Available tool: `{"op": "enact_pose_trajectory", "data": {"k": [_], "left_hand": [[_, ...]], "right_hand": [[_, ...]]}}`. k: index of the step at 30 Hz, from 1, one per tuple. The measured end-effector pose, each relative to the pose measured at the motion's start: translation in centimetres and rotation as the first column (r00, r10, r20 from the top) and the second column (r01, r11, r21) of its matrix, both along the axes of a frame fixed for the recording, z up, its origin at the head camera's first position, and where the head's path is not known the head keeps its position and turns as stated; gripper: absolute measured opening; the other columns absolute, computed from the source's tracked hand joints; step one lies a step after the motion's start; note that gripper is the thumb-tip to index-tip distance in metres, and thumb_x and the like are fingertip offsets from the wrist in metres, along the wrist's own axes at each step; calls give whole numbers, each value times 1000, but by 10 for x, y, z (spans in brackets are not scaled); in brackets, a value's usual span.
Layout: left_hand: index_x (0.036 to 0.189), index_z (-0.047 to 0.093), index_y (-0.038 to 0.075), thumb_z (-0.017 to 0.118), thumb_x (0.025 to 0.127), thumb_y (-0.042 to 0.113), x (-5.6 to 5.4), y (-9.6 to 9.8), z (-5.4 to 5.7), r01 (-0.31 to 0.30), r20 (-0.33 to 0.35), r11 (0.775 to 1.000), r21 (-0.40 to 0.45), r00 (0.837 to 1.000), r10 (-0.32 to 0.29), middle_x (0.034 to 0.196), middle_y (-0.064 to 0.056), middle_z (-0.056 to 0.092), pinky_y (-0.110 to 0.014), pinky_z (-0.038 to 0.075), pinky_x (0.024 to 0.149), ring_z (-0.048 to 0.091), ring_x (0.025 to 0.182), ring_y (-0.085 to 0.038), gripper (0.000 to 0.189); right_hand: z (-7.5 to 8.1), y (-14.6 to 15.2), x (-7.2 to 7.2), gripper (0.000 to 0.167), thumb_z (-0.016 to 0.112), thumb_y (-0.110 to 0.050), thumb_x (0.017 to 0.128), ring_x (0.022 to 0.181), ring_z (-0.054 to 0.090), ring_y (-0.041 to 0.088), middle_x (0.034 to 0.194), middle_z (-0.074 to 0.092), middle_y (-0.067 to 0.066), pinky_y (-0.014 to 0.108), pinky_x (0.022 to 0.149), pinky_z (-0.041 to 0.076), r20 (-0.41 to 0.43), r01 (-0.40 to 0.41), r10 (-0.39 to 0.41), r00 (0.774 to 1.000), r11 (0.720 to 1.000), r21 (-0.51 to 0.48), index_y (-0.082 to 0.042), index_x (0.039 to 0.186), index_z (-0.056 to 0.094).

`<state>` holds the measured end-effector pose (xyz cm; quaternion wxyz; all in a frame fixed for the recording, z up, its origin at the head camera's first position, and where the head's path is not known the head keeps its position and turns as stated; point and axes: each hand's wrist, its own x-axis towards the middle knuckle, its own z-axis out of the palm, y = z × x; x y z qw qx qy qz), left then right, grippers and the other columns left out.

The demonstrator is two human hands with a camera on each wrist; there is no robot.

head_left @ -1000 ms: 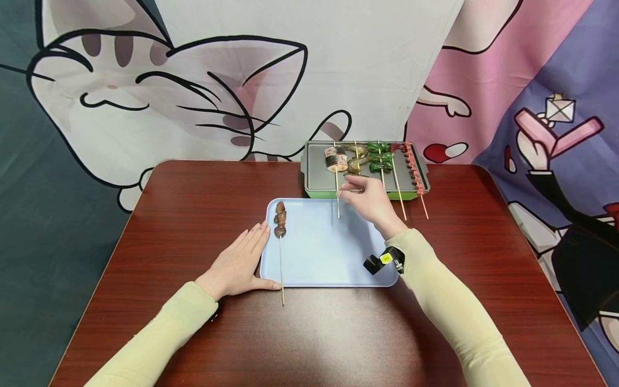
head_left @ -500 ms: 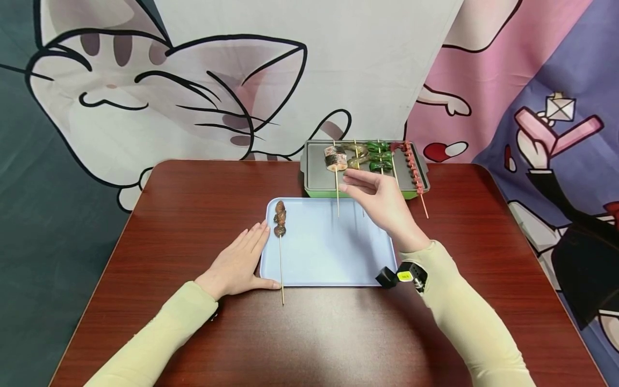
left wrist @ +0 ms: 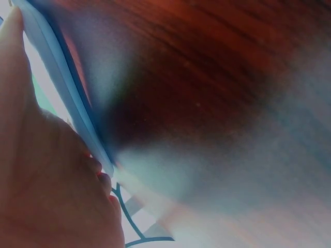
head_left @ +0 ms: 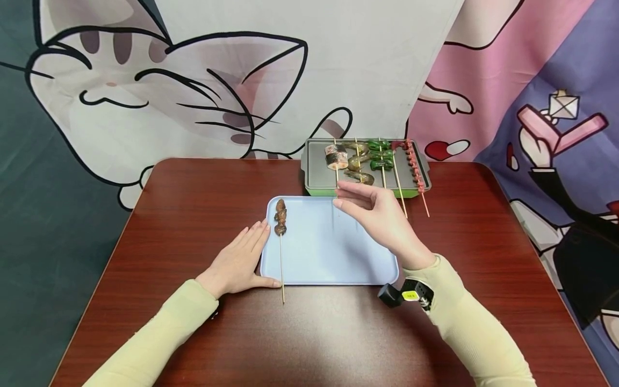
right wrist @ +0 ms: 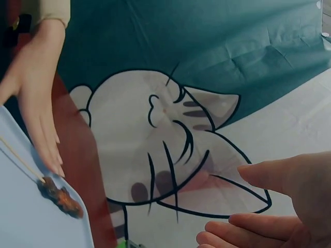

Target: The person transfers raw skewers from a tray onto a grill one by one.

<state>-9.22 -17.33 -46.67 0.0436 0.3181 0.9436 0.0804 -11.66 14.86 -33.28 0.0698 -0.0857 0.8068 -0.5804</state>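
Observation:
My left hand (head_left: 237,263) lies with straight fingers against the left rim of a pale blue tray (head_left: 329,263), its thumb at the near rim. A skewer of brown meat-like pieces (head_left: 280,217) lies along that side, its stick overhanging the front rim by the thumb. My right hand (head_left: 387,215) is over the tray's far right part, just in front of a green-and-grey grill box (head_left: 314,185). Its fingers cover the lower stick of a skewer with a black-and-pink chunk (head_left: 336,156). In the right wrist view, thumb and fingers (right wrist: 258,225) are apart, with nothing seen between.
On the grill box lie more skewers: grey-brown pieces (head_left: 357,161), green pepper-like pieces (head_left: 381,157), and small red pieces (head_left: 414,166). Several sticks overhang its front edge. The brown table (head_left: 309,338) meets patterned cloth (head_left: 377,70) behind it.
My right hand first drew back to the right from the black-and-pink skewer's stick, then came lower and slightly left. The left hand, tray and skewers keep their places.

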Motion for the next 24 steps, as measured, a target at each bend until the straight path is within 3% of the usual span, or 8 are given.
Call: {"op": "enact_pose_trajectory", "data": {"k": [13, 24], "left_hand": [[156, 26, -10, 61, 78, 84, 0, 1, 1, -1, -2, 1000, -5, 1000, 1, 165, -23, 20, -47, 18, 122, 20, 151, -36, 127], [156, 27, -10, 62, 78, 84, 0, 1, 1, -10, 1, 1000, 9, 1000, 10, 164, -24, 21, -46, 17, 123, 20, 151, -36, 127]], "right_hand": [[-18, -21, 16, 46, 75, -20, 95, 112, 68, 18, 124, 71, 8, 35, 98, 53, 37, -108, 109, 993, 993, -48, -4, 136, 65], [-54, -41, 23, 48, 73, -20, 96, 115, 67, 24, 127, 68, 15, 37, 100, 52, 109, -192, 198, 974, 980, -58, 2, 137, 62]]}}
